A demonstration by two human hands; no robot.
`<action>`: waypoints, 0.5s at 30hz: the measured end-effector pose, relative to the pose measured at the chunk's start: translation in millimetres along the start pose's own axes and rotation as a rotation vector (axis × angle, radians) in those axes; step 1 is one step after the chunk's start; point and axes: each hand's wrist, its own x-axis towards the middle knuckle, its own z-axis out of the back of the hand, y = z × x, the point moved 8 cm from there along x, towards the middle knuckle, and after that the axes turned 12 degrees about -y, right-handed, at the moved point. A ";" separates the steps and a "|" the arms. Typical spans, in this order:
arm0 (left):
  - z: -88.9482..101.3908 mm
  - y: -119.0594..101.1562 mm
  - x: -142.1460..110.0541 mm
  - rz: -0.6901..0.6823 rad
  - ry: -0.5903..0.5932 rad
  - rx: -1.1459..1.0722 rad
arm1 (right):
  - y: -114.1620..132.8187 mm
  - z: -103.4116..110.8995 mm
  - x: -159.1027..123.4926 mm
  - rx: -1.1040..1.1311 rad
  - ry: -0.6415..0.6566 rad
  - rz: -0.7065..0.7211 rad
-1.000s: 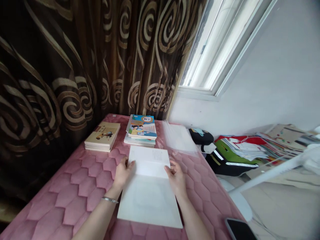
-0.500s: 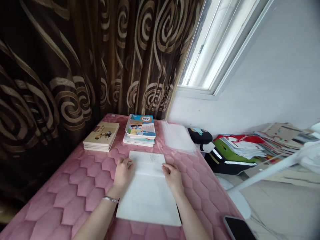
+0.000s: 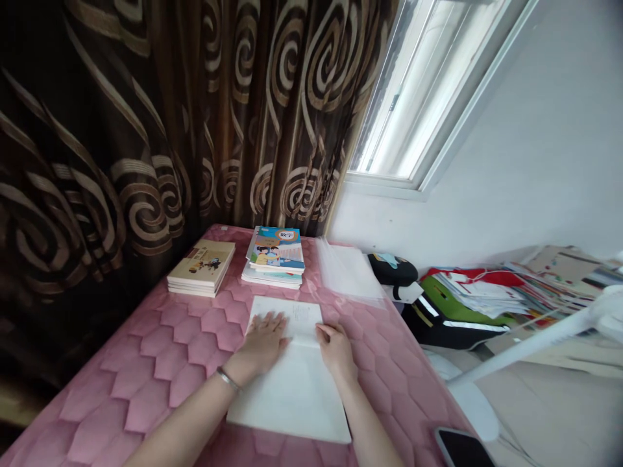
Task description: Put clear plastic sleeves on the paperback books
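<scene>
A white open book (image 3: 292, 395) lies on the pink quilted surface in front of me, with a few lines of small print near its far edge. A crosswise edge or fold runs across its upper part. My left hand (image 3: 264, 340) rests flat on that upper part, fingers stretched out and a silver bangle on the wrist. At the book's right edge, near the fold, my right hand (image 3: 337, 350) has thumb and forefinger pinched together on the edge.
Beyond the book stand a stack of beige books (image 3: 200, 267) and a stack with a blue textbook (image 3: 277, 248) on top. Clear plastic sheets (image 3: 348, 269) lie to their right. A phone (image 3: 462, 447) sits at the near right edge, close to a white stand (image 3: 516, 347).
My left hand has moved from the book's left edge onto the page, its fingers now spread flat. My right hand stays at the right edge. The view has shifted slightly.
</scene>
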 end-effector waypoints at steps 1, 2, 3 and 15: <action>-1.5 -0.2 4.8 -0.003 0.022 -0.007 | 0.1 -0.2 -0.1 -0.003 -0.002 0.009; -2.7 0.2 10.1 -0.004 0.036 -0.010 | 0.3 -0.5 -0.3 -0.005 -0.003 0.017; -3.5 0.9 15.9 -0.004 0.040 -0.010 | 0.4 -0.7 -0.4 -0.006 -0.005 0.023; -9.5 24.8 47.5 0.035 -0.097 0.046 | 7.4 0.2 -2.8 -0.096 0.021 0.067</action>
